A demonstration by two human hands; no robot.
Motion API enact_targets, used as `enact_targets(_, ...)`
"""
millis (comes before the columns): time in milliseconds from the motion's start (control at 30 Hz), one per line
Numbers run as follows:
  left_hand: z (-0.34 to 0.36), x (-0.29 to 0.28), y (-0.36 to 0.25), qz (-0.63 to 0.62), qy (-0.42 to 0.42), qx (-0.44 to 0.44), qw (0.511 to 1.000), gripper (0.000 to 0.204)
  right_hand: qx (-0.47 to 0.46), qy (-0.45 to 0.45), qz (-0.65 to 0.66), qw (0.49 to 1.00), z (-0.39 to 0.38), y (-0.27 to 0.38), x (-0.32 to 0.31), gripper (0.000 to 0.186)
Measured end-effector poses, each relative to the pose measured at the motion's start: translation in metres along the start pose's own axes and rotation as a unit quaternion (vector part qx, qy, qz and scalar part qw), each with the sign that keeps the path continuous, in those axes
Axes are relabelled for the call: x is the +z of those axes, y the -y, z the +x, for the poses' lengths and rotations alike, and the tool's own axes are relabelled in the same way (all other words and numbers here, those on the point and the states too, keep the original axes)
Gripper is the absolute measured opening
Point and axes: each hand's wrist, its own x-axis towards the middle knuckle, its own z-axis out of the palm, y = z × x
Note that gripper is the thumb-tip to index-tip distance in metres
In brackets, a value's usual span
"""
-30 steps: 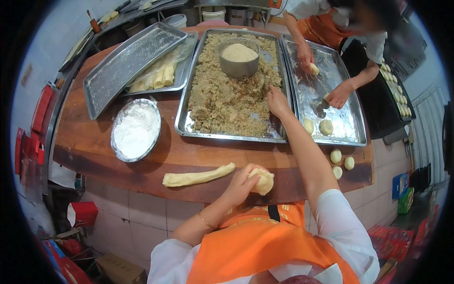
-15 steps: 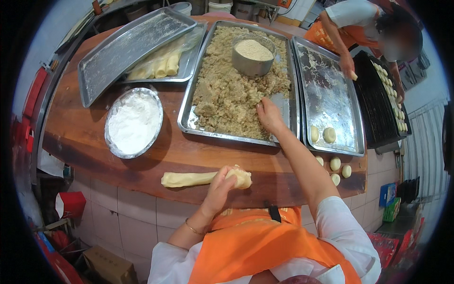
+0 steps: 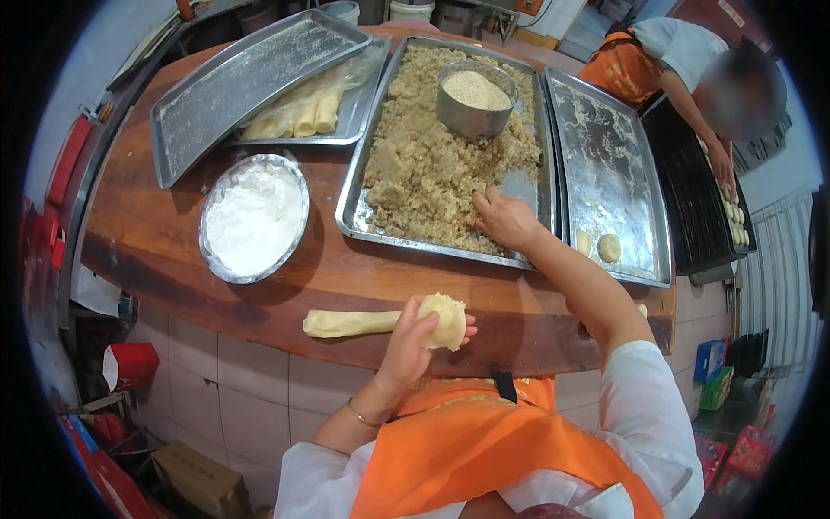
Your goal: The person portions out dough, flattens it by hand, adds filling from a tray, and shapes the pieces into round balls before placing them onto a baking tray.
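Observation:
My left hand (image 3: 410,344), near the table's front edge, is closed on a flattened piece of pale dough (image 3: 445,323), thumb on top and fingertips showing beyond it. A long dough roll (image 3: 350,323) extends left from that hand, which hides whether roll and flat piece are joined. My right hand (image 3: 510,222) reaches into the near right part of a big metal tray (image 3: 450,251). Its fingers curl down into a crumbly tan filling (image 3: 406,186), partly hiding the fingertips. Within the same tray stands a round metal tin (image 3: 474,117) of pale crumbs (image 3: 477,90).
A bowl of white flour (image 3: 252,218) stands left. Behind it, an empty tray (image 3: 251,86) leans over dough rolls (image 3: 304,117) under plastic. Rightward, another tray (image 3: 609,164) holds two dough balls (image 3: 609,248). A co-worker's hand (image 3: 724,173) is at black trays (image 3: 683,208) with dough pieces.
The dough in my left hand has turned up and shows a wider, flatter face. My right hand's fingers have curled at the filling. The co-worker's hand has moved from the right-hand tray to the black trays.

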Motion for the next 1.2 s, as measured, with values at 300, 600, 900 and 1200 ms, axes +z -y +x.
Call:
enact_targets(300,0.006,0.018,-0.002,-0.002,0.022,-0.011,1.0,0.03,0.268,-0.158,0.41,0.857,0.009,-0.026,0.008,0.039)
enact_targets(600,0.01,0.026,0.001,-0.012,0.043,-0.027,0.999,0.027,0.159,-0.224,0.373,0.886,0.014,0.003,-0.01,0.039)
enact_targets(900,0.006,0.032,-0.001,-0.013,0.029,-0.038,0.999,0.029,0.312,-0.119,0.616,0.713,0.014,-0.009,-0.016,0.053)
enact_targets(1200,0.014,0.025,0.004,-0.015,0.018,-0.041,0.999,0.032,0.142,-0.128,0.927,0.321,0.001,-0.016,-0.012,0.05)
